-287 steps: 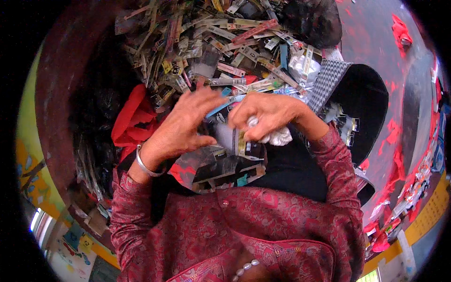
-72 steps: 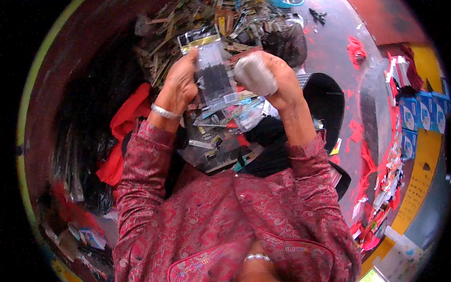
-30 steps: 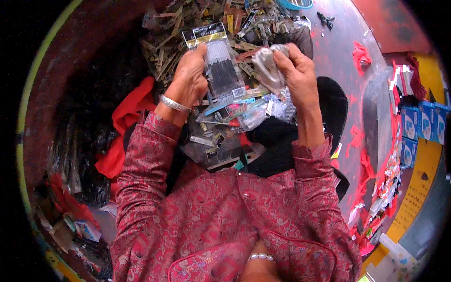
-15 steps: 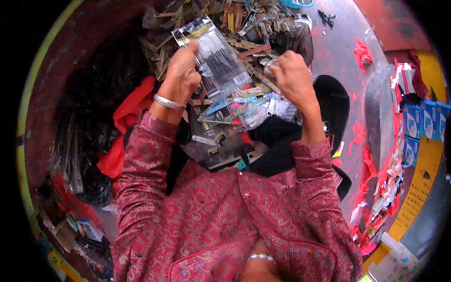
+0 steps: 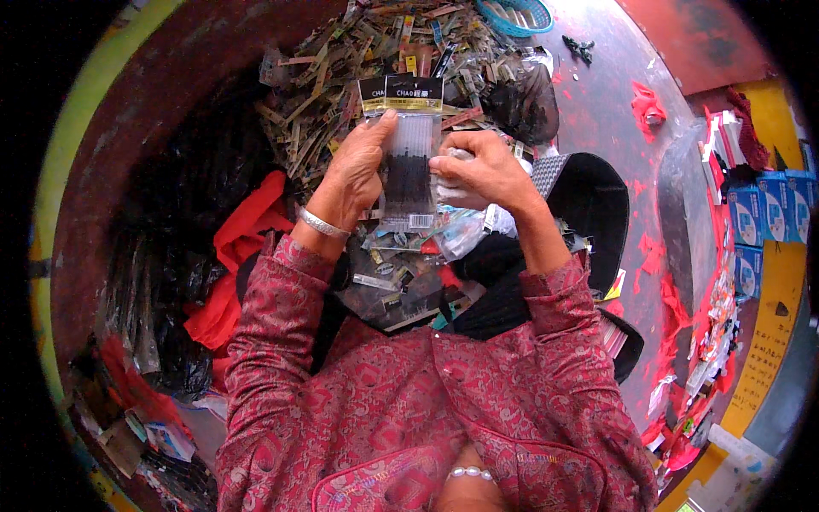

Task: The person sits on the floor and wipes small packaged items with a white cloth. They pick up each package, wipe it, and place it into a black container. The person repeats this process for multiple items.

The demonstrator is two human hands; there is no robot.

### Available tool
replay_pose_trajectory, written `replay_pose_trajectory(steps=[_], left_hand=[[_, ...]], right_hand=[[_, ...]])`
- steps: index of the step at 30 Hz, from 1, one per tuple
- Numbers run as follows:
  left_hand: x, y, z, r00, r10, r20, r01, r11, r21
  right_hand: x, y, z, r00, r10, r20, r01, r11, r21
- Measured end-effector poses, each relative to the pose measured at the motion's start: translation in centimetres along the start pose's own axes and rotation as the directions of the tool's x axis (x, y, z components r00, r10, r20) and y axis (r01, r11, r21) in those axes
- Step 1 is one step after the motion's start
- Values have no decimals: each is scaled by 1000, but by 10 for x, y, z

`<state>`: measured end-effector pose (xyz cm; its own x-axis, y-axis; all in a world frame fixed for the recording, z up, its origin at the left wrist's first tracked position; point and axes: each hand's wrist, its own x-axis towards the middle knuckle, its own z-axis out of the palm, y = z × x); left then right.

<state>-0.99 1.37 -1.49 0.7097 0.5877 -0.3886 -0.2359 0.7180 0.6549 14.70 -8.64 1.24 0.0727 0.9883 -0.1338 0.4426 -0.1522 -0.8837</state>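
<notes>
My left hand (image 5: 358, 162) grips two overlapping clear plastic packets (image 5: 409, 166) by their left edge, thumb laid over the front. Each packet has a black and gold header; the front one shows a row of slim clear-and-black sticks that look like pen refills. Against the packets' right side, my right hand (image 5: 490, 171) is closed around a crumpled white cloth (image 5: 461, 194), partly hidden by the fingers. Below and beyond the hands spreads a heap of narrow printed strips and wrappers (image 5: 316, 94). Crumpled clear plastic (image 5: 465, 235) lies under the right hand.
A blue basket (image 5: 516, 19) stands at the far edge of the heap. Black plastic bags (image 5: 162, 247) and red cloth (image 5: 247, 226) lie to the left. A black checked bag (image 5: 597, 205) is by my right forearm. Blue boxes (image 5: 759, 213) are stacked at far right.
The packets have come nearer and now stand straight rather than tilted. My right hand has moved left and nearer, bringing the white cloth against their side.
</notes>
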Motion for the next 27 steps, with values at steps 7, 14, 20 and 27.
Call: replay_pose_trajectory(steps=[7,14,20,27], left_hand=[[1,-4,-1,997,71,-31,-71,997,7],[1,-10,2,999,30,-36,-27,996,80],[0,-3,0,999,-33,10,33,996,-84],[1,-14,12,995,-79,55,82,995,-56]], right_hand=[[-2,-10,-7,978,208,-20,-201,962,185],[1,-6,0,993,76,90,-88,986,144],[-15,-1,-45,974,178,-138,-126,939,321],[-6,-11,-29,998,54,19,-52,994,-95]])
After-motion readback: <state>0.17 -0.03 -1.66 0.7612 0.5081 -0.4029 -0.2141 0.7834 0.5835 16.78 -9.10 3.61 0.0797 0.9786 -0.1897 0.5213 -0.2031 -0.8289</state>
